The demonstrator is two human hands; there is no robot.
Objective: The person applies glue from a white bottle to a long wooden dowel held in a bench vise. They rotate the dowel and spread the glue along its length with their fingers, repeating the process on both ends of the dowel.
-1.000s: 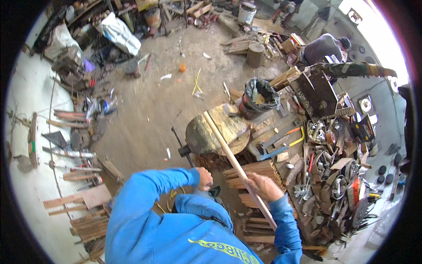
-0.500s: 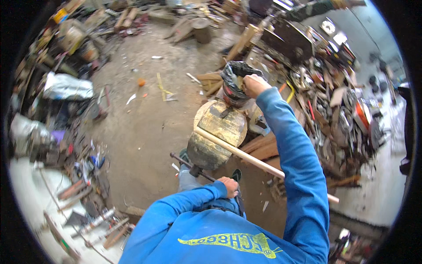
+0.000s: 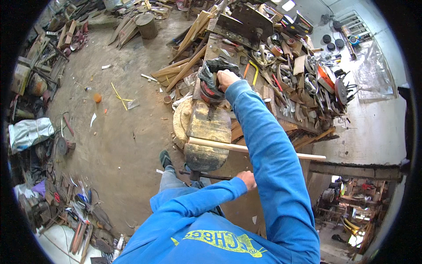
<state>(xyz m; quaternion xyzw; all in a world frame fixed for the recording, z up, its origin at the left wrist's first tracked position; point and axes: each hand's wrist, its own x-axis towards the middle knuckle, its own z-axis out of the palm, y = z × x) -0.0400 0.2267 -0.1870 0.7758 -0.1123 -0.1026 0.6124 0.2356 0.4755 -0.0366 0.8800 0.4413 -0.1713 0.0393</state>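
Note:
My right hand [image 3: 228,79] is closed at the rim of a bucket-like container [image 3: 212,94] lined with black plastic. Its fingertips are hidden, so I cannot tell what they hold. Below the container stands a vise with broad, worn, yellowish-brown jaws [image 3: 209,124]. A pale wooden stick [image 3: 215,144] lies across it, apparently held between the jaws, and passes behind my right forearm. My left hand [image 3: 247,179] is wrapped round the right end of the vise's dark handle bar [image 3: 218,177], near my body.
A bench at the right carries a heap of tools and metal parts [image 3: 303,72]. Wood strips [image 3: 184,66] lean beside it. On the floor are an orange round object [image 3: 97,97], yellow strips [image 3: 119,97] and a log stump [image 3: 146,26]. A white sack [image 3: 30,133] and clutter line the left.
My view has turned, so the bench and floor things sit further left. My left hand is further out from the vise with the handle bar. My right hand stays at the container.

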